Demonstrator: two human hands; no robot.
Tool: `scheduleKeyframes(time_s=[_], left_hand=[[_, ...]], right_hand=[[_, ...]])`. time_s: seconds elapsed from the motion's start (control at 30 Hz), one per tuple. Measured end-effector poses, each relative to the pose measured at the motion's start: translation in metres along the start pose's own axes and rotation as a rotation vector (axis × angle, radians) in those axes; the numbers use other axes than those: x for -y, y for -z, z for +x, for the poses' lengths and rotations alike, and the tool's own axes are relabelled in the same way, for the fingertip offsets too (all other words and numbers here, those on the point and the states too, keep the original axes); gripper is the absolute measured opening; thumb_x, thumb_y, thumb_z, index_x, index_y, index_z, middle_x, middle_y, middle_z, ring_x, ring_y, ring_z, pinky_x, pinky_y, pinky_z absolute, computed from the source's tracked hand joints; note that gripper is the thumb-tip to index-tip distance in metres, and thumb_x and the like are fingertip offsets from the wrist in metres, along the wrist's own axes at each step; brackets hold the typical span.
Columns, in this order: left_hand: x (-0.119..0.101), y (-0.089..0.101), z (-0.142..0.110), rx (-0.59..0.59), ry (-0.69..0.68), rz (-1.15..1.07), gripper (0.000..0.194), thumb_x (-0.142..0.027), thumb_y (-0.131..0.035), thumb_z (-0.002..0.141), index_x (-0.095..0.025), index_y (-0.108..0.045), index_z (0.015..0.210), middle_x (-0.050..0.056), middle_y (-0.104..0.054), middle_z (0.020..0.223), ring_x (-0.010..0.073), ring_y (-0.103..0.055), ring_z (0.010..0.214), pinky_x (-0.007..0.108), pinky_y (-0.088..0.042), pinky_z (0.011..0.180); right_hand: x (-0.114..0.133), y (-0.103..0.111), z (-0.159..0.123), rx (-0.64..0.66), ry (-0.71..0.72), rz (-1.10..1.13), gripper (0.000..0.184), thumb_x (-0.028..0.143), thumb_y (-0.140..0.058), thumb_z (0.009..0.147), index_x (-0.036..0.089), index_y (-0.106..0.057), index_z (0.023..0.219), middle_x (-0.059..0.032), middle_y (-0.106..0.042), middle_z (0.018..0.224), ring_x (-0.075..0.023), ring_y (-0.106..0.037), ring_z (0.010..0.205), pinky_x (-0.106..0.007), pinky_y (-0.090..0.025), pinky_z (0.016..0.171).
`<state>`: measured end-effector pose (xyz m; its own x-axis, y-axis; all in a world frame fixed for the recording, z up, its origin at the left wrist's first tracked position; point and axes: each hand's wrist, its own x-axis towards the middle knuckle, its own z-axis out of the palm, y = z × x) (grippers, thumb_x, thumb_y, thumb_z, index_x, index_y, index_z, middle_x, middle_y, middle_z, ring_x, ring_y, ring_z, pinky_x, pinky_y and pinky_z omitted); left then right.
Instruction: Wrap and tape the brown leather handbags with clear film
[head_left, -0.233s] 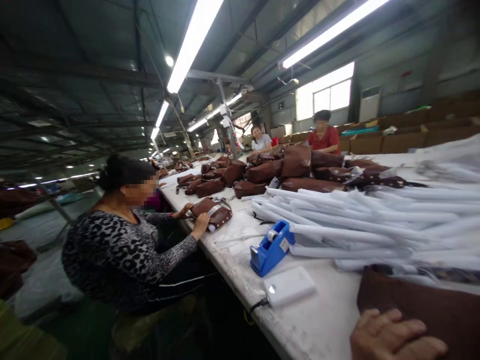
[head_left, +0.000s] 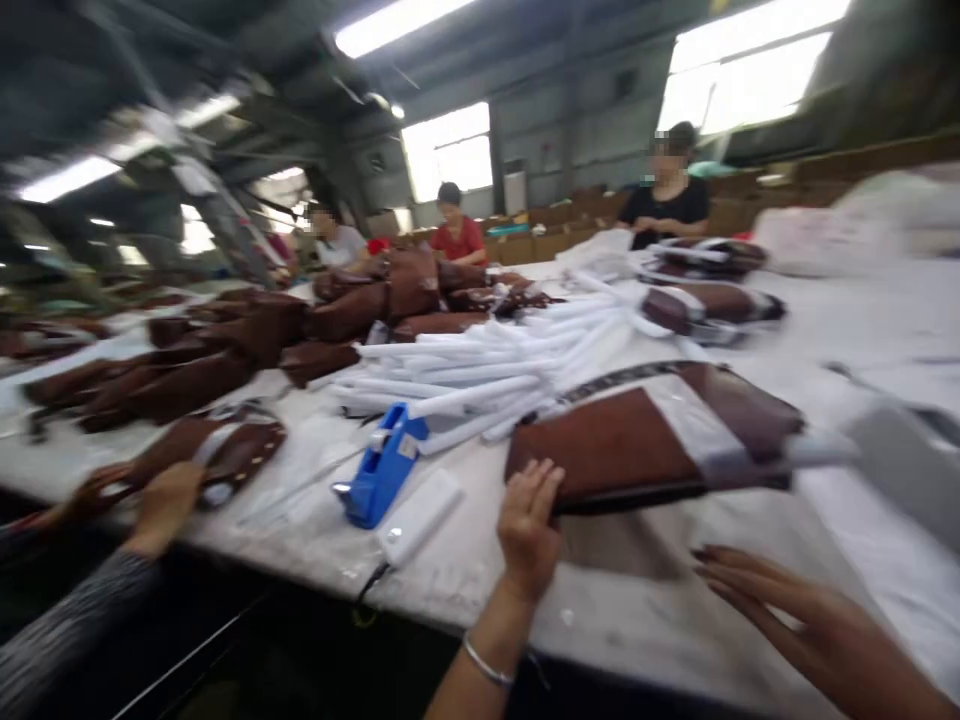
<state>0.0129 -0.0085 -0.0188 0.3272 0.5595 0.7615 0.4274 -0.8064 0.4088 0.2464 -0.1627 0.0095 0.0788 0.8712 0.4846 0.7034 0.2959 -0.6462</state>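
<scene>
A brown leather bag (head_left: 600, 450) lies on the table before me, a translucent band of wrap across it and a white roll poking out at its right end. My left hand (head_left: 529, 530), with a silver bangle at the wrist, rests its outstretched fingers on the bag's near left corner. To the right of that, my right hand (head_left: 795, 600) is held above the table with fingers straight and nothing in them, apart from the bag and slightly blurred.
A blue tape dispenser (head_left: 382, 465) and a white box with a cable (head_left: 424, 515) stand to the left. Behind are white wrapped rolls (head_left: 465, 370) and piled brown bags (head_left: 255, 325). At left, a co-worker's hands (head_left: 169, 495) touch another bag. More people sit across the table.
My view has swung to the right and down. Both my hands and the whole bag now show, and the neighbouring co-worker has slid to the left edge.
</scene>
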Motion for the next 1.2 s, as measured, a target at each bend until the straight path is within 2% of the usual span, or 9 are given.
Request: scheduleKeyframes(time_s=[0.07, 0.23, 0.3, 0.47, 0.6, 0.7, 0.9, 1.07, 1.2], left_hand=[[0.005, -0.004, 0.002, -0.055, -0.013, 0.007, 0.065, 0.005, -0.04, 0.085, -0.024, -0.052, 0.142, 0.008, -0.062, 0.135, 0.0237, -0.053, 0.132, 0.049, -0.047, 0.11], [0.01, -0.002, 0.008, -0.118, 0.066, -0.039, 0.058, -0.004, -0.052, 0.091, -0.025, -0.048, 0.145, 0.007, -0.06, 0.138, 0.0221, -0.055, 0.13, 0.039, -0.043, 0.113], [0.008, 0.002, 0.008, -0.14, 0.096, -0.036, 0.055, -0.009, -0.056, 0.093, -0.025, -0.048, 0.145, 0.007, -0.06, 0.137, 0.022, -0.056, 0.128, 0.037, -0.044, 0.112], [0.007, 0.003, 0.009, -0.171, 0.124, -0.022, 0.05, -0.02, -0.062, 0.095, -0.024, -0.05, 0.144, 0.007, -0.062, 0.135, 0.0229, -0.058, 0.126, 0.036, -0.046, 0.11], [0.009, 0.002, 0.009, -0.18, 0.132, -0.023, 0.05, -0.023, -0.063, 0.095, -0.024, -0.05, 0.144, 0.008, -0.062, 0.135, 0.0236, -0.059, 0.125, 0.036, -0.046, 0.109], [0.011, 0.002, 0.008, -0.2, 0.126, -0.011, 0.048, -0.024, -0.061, 0.096, -0.023, -0.051, 0.142, 0.008, -0.063, 0.134, 0.0232, -0.06, 0.124, 0.035, -0.048, 0.108], [0.012, 0.003, 0.008, -0.201, 0.127, -0.001, 0.047, -0.022, -0.059, 0.096, -0.022, -0.051, 0.142, 0.009, -0.062, 0.134, 0.0226, -0.059, 0.124, 0.034, -0.046, 0.108], [0.012, 0.003, 0.008, -0.185, 0.122, -0.004, 0.049, -0.018, -0.059, 0.095, -0.023, -0.049, 0.143, 0.007, -0.061, 0.137, 0.022, -0.058, 0.126, 0.034, -0.046, 0.109], [0.012, 0.004, 0.01, -0.153, 0.066, 0.002, 0.051, -0.012, -0.057, 0.094, -0.022, -0.049, 0.143, 0.007, -0.062, 0.136, 0.0215, -0.056, 0.128, 0.035, -0.045, 0.111]], right_hand=[[0.026, 0.022, -0.027, 0.132, -0.144, -0.094, 0.023, 0.047, -0.058, 0.097, 0.039, -0.076, 0.109, -0.0026, -0.072, 0.113, -0.0298, -0.069, 0.102, -0.047, -0.062, 0.092], [0.066, 0.012, -0.036, 0.405, -0.313, 0.055, 0.031, 0.048, -0.052, 0.102, 0.031, -0.076, 0.111, -0.0028, -0.07, 0.119, -0.0243, -0.067, 0.109, -0.037, -0.055, 0.099], [0.066, 0.014, -0.033, 0.393, -0.352, 0.082, 0.031, 0.05, -0.055, 0.1, 0.029, -0.076, 0.112, -0.0027, -0.072, 0.115, -0.0247, -0.068, 0.106, -0.036, -0.055, 0.097], [0.01, 0.029, -0.01, -0.047, -0.456, -0.341, 0.051, 0.053, -0.044, 0.102, 0.016, -0.062, 0.132, -0.0124, -0.06, 0.136, -0.0297, -0.055, 0.127, -0.043, -0.043, 0.111], [-0.048, 0.022, 0.012, 0.018, -0.621, -0.697, 0.08, 0.06, -0.043, 0.099, -0.004, -0.037, 0.147, -0.0299, -0.03, 0.153, -0.0426, -0.023, 0.145, -0.061, -0.022, 0.118], [-0.059, 0.003, 0.02, 0.154, -0.523, -0.645, 0.076, 0.062, -0.044, 0.098, 0.003, -0.042, 0.147, -0.026, -0.034, 0.153, -0.0418, -0.025, 0.145, -0.062, -0.024, 0.117], [-0.042, -0.019, 0.034, 0.461, -0.057, -0.353, 0.059, 0.055, -0.041, 0.104, 0.025, -0.035, 0.155, -0.0072, -0.033, 0.159, -0.0276, -0.027, 0.147, -0.048, -0.019, 0.123], [-0.056, -0.028, 0.067, 0.368, -0.131, -0.164, 0.066, 0.056, -0.052, 0.097, 0.017, -0.043, 0.15, -0.0118, -0.037, 0.156, -0.0318, -0.026, 0.147, -0.054, -0.01, 0.123], [-0.064, -0.032, 0.089, 0.204, -0.232, -0.036, 0.065, 0.064, -0.047, 0.095, 0.017, -0.056, 0.139, -0.0136, -0.051, 0.145, -0.0365, -0.04, 0.138, -0.056, -0.024, 0.12]])
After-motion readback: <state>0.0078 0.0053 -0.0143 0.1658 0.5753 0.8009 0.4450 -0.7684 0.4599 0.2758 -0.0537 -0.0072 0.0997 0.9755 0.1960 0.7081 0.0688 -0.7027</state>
